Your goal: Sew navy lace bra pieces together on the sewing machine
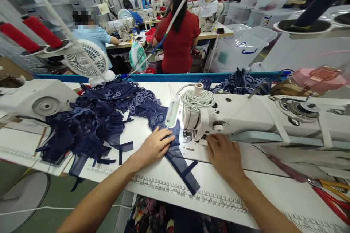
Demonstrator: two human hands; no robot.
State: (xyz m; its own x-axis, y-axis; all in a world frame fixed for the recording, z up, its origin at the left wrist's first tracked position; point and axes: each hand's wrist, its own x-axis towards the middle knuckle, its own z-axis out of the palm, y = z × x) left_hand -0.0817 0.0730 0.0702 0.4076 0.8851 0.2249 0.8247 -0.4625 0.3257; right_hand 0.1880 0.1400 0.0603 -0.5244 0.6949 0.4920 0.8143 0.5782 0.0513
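A white sewing machine (246,113) lies across the white table (218,193). A navy lace fabric strip (183,169) runs from under the machine's needle area toward the table's front edge. My left hand (154,145) rests flat on this strip just left of the needle, fingers spread. My right hand (224,154) lies on the table right of the needle, its fingertips at the presser foot; whether it pinches fabric is hidden. A heap of navy lace pieces (93,123) lies to the left of my left hand.
A white fan (86,60) and a second machine (35,98) stand at the left. Red-handled scissors (322,189) lie at the right. A pink bottle (319,78) and more navy fabric (240,80) sit behind the machine. Co-workers sit at benches beyond.
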